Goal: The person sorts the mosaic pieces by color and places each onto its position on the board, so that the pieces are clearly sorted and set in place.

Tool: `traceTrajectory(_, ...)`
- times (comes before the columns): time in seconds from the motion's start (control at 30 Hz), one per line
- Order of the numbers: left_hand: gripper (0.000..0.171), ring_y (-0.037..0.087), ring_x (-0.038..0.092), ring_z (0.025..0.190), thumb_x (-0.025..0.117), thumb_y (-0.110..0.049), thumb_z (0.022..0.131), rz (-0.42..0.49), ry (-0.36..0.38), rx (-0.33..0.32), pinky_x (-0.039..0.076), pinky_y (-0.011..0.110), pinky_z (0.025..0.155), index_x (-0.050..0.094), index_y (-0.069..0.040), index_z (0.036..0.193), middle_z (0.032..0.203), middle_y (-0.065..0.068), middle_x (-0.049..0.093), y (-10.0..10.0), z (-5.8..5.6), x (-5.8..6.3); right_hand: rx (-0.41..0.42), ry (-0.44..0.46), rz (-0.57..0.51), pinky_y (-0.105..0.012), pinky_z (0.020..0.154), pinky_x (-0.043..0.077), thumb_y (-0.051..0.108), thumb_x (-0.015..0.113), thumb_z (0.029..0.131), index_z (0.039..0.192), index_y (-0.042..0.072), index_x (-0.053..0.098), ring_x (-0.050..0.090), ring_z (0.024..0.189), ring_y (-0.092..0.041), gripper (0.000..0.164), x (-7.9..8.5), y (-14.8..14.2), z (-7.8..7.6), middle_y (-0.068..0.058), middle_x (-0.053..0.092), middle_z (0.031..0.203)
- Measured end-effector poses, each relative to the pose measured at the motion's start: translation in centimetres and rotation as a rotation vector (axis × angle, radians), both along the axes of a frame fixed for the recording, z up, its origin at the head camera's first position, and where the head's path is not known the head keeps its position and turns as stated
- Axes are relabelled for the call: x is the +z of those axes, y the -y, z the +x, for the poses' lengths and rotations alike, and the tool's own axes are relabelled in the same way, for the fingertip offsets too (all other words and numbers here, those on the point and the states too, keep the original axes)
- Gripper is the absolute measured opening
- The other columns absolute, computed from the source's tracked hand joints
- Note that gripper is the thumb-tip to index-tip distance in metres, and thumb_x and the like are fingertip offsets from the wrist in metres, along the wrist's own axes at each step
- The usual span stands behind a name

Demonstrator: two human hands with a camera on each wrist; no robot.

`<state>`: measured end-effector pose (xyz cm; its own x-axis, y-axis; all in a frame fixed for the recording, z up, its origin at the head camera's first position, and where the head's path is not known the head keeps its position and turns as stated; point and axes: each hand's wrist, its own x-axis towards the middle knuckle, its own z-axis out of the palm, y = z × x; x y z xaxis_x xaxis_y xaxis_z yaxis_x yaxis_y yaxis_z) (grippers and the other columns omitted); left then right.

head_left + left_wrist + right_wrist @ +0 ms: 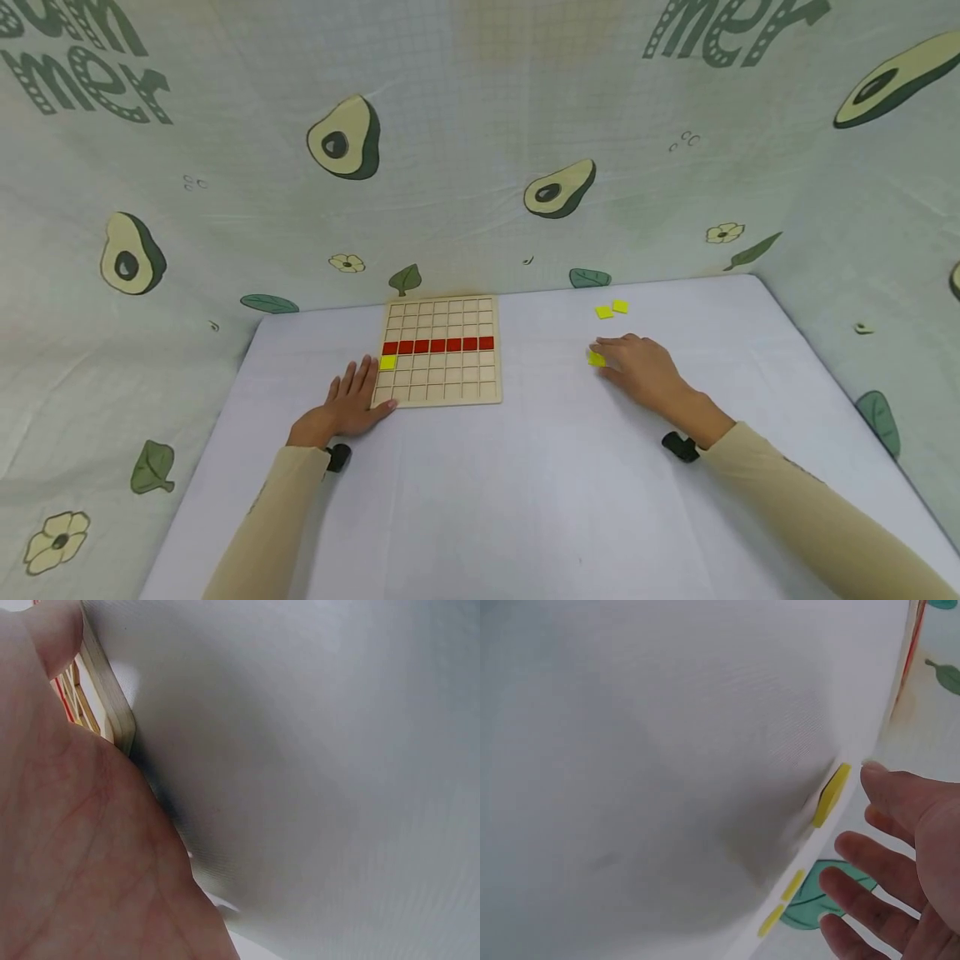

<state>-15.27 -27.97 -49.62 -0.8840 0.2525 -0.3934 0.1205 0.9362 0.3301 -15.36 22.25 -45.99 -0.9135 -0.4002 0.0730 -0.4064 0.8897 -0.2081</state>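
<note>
My left hand [356, 400] lies spread at the near left corner of a wooden grid board [442, 383], its thumb along the front edge. Across the board's middle runs a row of several red tiles [453, 345]. Just below that row, at the left end, sits one yellow tile [387, 362]. To the right of the board, my right hand [637, 367] hovers over a loose yellow tile [832, 795], partly covered by the fingers in the head view. Seen from the right wrist, the fingers are parted and the thumb tip is near this tile, with a gap between.
Two more yellow tiles [612, 309] lie farther back on the white table [480, 500], beyond the right hand. A cloth printed with avocados [345, 137] hangs behind and at both sides of the table.
</note>
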Motion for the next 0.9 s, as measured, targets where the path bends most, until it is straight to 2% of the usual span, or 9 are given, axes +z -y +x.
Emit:
traceTrajectory(0.47,0.099,0.051,-0.012,0.159,0.052,-0.05,0.106,0.0,-0.005,0.002,-0.008,0.069,0.124,-0.004,0.007,0.165,0.174,0.029,-0.009,0.0,0.1,0.1,0.032,-0.022,0.002,-0.054,0.088,0.059,0.007,0.087,0.087,0.125,0.001,0.077,0.072,0.111,-0.038,0.039,-0.4,-0.4,0.2,-0.015,0.077,0.122)
traceTrajectory(0.9,0.099,0.051,-0.012,0.16,0.053,-0.05,0.106,-0.007,0.0,0.006,-0.007,0.069,0.125,-0.004,0.006,0.166,0.174,0.028,-0.009,0.2,-0.1,-0.3,0.059,-0.104,0.007,-0.049,0.08,0.06,-0.001,0.089,0.082,0.109,0.003,0.083,0.073,0.096,-0.033,0.028,-0.4,0.5,-0.1,-0.011,0.081,0.104)
